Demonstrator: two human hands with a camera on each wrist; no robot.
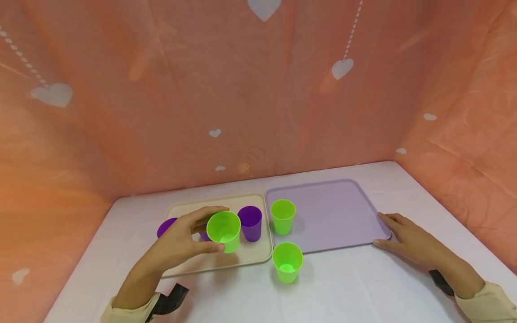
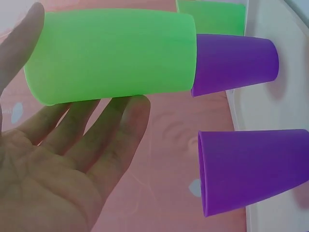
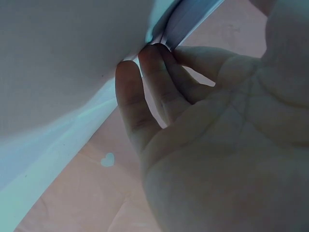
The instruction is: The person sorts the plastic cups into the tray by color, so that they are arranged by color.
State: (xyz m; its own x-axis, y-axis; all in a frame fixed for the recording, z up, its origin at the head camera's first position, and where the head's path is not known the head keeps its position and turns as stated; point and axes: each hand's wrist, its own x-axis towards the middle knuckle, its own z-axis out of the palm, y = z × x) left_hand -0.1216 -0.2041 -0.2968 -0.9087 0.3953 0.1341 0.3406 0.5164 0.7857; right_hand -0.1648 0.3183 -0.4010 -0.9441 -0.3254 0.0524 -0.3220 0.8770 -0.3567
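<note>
My left hand holds a green cup between thumb and fingers, upright above the cream tray. In the left wrist view the held green cup fills the upper left. Purple cups stand on the cream tray: one purple cup right of the held cup, others partly hidden by the hand. A second green cup stands at the left side of the lilac tray. My right hand touches that tray's near right corner with fairly straight fingers; the right wrist view shows its fingertips low by the tablecloth.
Another green cup stands on the white tablecloth in front of the place where the trays meet. Orange cloth with white hearts hangs behind the table and at both sides.
</note>
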